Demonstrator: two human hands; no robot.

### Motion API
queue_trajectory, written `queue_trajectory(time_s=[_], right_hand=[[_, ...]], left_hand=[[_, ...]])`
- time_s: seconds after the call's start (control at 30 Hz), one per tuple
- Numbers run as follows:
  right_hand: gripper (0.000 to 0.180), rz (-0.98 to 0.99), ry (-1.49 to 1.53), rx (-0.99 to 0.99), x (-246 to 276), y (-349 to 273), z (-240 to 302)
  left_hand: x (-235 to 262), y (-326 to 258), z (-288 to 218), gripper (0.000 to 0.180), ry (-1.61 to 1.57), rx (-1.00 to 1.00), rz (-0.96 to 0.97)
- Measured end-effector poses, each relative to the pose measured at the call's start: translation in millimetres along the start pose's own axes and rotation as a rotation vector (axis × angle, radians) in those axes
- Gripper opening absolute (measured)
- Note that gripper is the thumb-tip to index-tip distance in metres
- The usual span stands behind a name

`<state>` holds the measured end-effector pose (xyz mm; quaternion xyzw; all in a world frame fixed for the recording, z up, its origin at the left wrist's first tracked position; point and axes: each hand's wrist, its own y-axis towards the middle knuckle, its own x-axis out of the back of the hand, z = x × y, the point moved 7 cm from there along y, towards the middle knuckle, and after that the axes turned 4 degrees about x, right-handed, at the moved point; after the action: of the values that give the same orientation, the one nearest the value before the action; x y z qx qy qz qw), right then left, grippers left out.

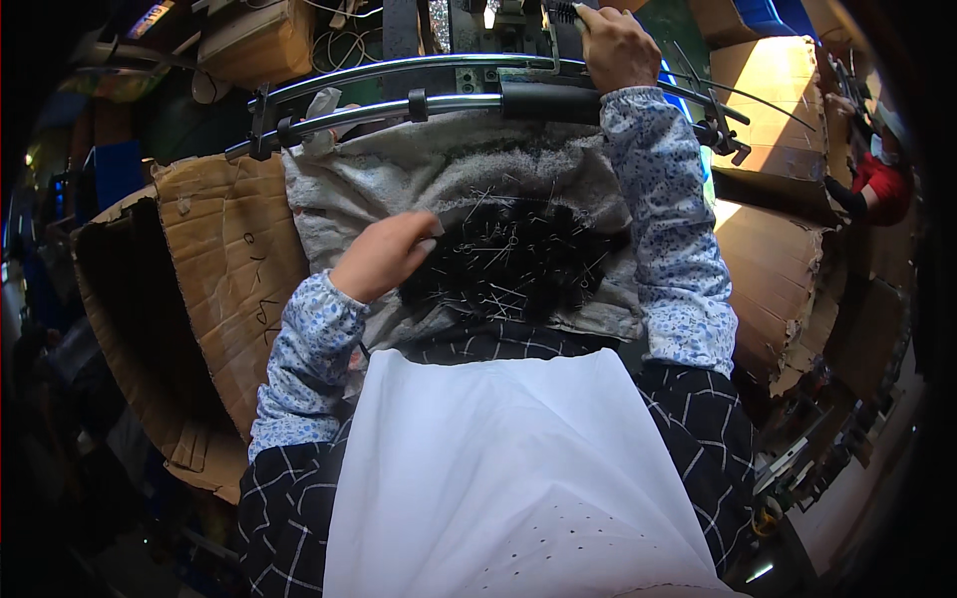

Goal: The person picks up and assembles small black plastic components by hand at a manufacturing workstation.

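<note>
My right hand (620, 48) reaches to the far side, over the machine's bars, fingers closed on a small black-bristled brush (564, 13). Closer in, my left hand (387, 254) is curled at the left edge of a dark pile (503, 249). Its fingertips are pressed together, and whatever they may hold is hidden. The pile looks like many small black bristly pieces with thin wire ends and loops sticking out. It lies on a grey, stained cloth (344, 214) spread in front of my lap.
Two curved metal rails (454, 103) with a black sleeve cross beyond the cloth, below a dark machine (488, 45). An open cardboard box (224, 269) stands at the left. More cardboard (768, 279) stands at the right. A person in red (882, 189) is at the far right.
</note>
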<state>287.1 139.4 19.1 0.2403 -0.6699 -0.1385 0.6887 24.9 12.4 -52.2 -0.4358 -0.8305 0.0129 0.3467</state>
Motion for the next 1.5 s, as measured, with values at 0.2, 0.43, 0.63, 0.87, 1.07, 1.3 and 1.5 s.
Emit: queue_trajectory(time_s=[0.2,0.43,0.63,0.87,1.07,1.3,1.5], right_hand=[[0.015,0.065,-0.121,0.009,-37,9,-9],[0.016,0.117,-0.027,-0.026,-37,10,-8],[0.019,0.133,0.039,-0.044,-46,11,-10],[0.029,0.196,-0.012,-0.128,-45,6,-20],[0.028,0.078,0.036,-0.199,-35,-3,-21],[0.015,0.128,0.017,-0.185,-46,11,19],[0.013,0.142,0.001,-0.171,-46,18,36]], left_hand=[[-42,-10,18,0.037,0.205,0.086,-0.018],[-51,-10,20,0.030,0.329,0.094,-0.123],[-57,-3,18,0.018,0.424,0.161,-0.132],[-55,0,22,0.021,0.330,0.066,-0.186],[-23,-5,22,0.024,0.036,0.091,-0.125],[58,-16,-11,0.022,-0.116,0.122,-0.184],[68,-16,-25,0.021,-0.192,0.046,-0.200]])
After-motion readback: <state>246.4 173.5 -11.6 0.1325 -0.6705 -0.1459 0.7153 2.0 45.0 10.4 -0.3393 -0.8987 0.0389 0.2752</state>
